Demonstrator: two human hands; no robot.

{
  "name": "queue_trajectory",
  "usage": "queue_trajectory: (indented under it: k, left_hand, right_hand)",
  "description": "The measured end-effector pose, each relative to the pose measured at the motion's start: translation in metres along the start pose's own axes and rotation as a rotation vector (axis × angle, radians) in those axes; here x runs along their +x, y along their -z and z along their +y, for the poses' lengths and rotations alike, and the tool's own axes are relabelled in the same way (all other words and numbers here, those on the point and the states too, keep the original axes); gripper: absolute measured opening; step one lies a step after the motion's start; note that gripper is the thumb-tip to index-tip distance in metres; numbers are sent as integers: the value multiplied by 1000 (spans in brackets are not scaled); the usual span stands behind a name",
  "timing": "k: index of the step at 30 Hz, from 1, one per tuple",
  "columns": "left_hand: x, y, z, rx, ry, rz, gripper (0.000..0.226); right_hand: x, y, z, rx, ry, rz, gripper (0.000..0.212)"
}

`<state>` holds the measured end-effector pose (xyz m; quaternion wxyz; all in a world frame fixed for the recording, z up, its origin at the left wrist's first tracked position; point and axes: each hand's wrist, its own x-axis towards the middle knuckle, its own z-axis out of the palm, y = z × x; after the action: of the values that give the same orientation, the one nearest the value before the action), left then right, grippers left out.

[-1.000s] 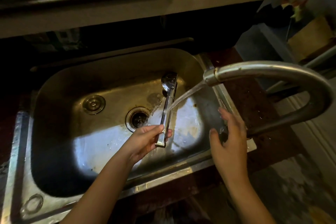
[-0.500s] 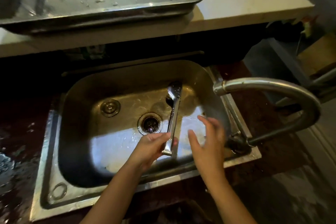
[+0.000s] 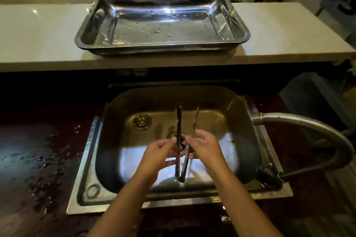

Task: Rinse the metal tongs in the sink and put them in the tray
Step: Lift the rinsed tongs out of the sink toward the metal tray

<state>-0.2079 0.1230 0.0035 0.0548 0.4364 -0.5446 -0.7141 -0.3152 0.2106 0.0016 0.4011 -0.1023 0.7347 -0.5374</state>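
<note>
The metal tongs hang over the middle of the steel sink, their two arms spread apart and pointing away from me, the hinge end nearest me. My left hand grips the left arm and my right hand grips the right arm, both near the tongs' middle. The steel tray sits on the pale counter beyond the sink, wet with droplets and holding nothing else.
The curved faucet arches in from the right, its spout at the sink's right rim with no water running. A drain and a round stopper lie in the basin. The dark counter left of the sink is wet.
The water has stopped. My right hand came from the faucet handle to the tongs, which now stand spread between both hands. My view tilted up, bringing the whole tray into sight.
</note>
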Motion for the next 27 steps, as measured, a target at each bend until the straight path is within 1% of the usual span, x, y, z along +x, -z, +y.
queue_trajectory:
  k: [1, 3, 5, 7, 9, 11, 13, 16, 18, 20, 22, 25, 27]
  left_hand:
    - [4, 5, 2, -4, -8, -10, 24]
    - [12, 15, 5, -13, 11, -22, 21]
    - [21, 24, 0, -74, 106, -27, 17]
    - [27, 31, -9, -170, 232, -24, 14]
    - [31, 35, -22, -180, 351, -9, 13]
    - [32, 38, -33, -178, 432, 10, 14]
    - [33, 40, -34, -191, 434, 13, 12]
    - [38, 46, -28, -227, 361, 15, 8]
    - [37, 50, -28, -190, 385, 14, 10]
    - [33, 51, -31, -146, 426, 11, 11]
    - [31, 51, -32, -166, 420, -14, 10]
    - [30, 55, -25, -156, 346, -58, 10]
    - [25, 58, -17, -136, 273, -94, 7]
  right_hand:
    - [-1, -4, -2, 13, -3, -34, 13]
    - [1, -12, -1, 26, -23, -69, 11]
    - [4, -19, 2, 52, -93, -84, 9]
    - [8, -27, 11, 125, -232, -101, 14]
    - [10, -35, 22, 207, -407, -109, 16]
    - [13, -40, 31, 229, -494, -95, 18]
    - [18, -43, 35, 215, -475, -74, 19]
    - [24, -48, 31, 198, -414, -62, 17]
    - [23, -51, 30, 202, -445, -86, 11]
    - [21, -53, 32, 207, -483, -94, 15]
    - [18, -53, 29, 191, -470, -98, 17]
    - [13, -49, 18, 144, -409, -140, 11]
    - [8, -44, 8, 81, -328, -200, 17]
